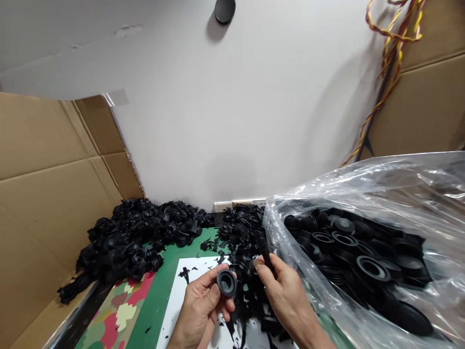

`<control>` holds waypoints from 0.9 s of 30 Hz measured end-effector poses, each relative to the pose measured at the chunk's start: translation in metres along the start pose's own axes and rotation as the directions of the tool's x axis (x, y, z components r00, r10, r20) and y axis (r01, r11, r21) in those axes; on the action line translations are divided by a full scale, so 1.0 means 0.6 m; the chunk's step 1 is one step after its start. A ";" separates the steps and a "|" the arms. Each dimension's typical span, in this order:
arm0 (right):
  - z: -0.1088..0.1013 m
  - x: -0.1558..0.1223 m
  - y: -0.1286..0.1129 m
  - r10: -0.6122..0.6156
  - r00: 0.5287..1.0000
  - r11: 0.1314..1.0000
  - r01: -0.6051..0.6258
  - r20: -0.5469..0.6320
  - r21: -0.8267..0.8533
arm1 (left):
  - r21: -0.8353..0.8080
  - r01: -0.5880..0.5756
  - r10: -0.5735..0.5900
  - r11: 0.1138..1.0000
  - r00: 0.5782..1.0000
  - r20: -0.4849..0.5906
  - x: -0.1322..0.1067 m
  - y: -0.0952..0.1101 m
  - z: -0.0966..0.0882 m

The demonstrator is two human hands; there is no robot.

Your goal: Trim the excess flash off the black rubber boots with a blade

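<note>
My left hand [201,305] is closed around a black ribbed rubber boot [227,282], its round open end facing me. My right hand [281,295] pinches a thin black tool [264,252] that points up and away, just right of the boot. Both hands hover over a white sheet [181,300] littered with black rubber trimmings [250,310].
A pile of black rubber boots [141,237] lies at the left against a cardboard wall [47,194]. A second heap [240,228] sits behind the hands. At the right, a clear plastic bag [381,203] holds many more boots. A green patterned mat [123,310] covers the table.
</note>
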State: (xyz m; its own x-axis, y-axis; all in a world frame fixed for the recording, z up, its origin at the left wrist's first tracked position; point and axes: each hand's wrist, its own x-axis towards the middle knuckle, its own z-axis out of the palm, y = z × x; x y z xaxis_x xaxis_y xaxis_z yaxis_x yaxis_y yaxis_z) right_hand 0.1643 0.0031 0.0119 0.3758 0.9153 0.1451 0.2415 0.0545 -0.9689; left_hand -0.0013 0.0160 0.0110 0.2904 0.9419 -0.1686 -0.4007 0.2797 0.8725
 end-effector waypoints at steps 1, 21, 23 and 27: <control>0.001 -0.001 0.000 0.014 1.000 0.999 -0.014 0.020 0.030 | -0.011 0.006 -0.006 1.000 1.000 -0.001 0.000 0.001 0.001; 0.010 -0.006 0.015 0.017 0.996 0.981 -0.032 0.083 0.191 | -0.017 0.010 -0.010 1.000 1.000 -0.026 0.000 0.002 0.003; 0.010 -0.007 0.013 0.028 0.996 0.983 -0.042 0.083 0.176 | -0.014 0.011 -0.011 1.000 1.000 -0.019 0.001 0.003 0.002; 0.010 -0.011 0.007 -0.011 0.996 0.983 -0.005 0.084 0.184 | -0.021 0.018 -0.018 1.000 1.000 -0.011 0.000 0.004 0.004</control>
State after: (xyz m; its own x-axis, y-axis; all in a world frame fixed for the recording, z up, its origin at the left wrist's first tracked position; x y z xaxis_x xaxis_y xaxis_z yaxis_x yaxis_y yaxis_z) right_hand 0.1576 -0.0002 0.0059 0.2967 0.9449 0.1380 0.0710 0.1223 -0.9900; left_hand -0.0004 0.0161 0.0140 0.2879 0.9388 -0.1893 -0.4133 0.3001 0.8597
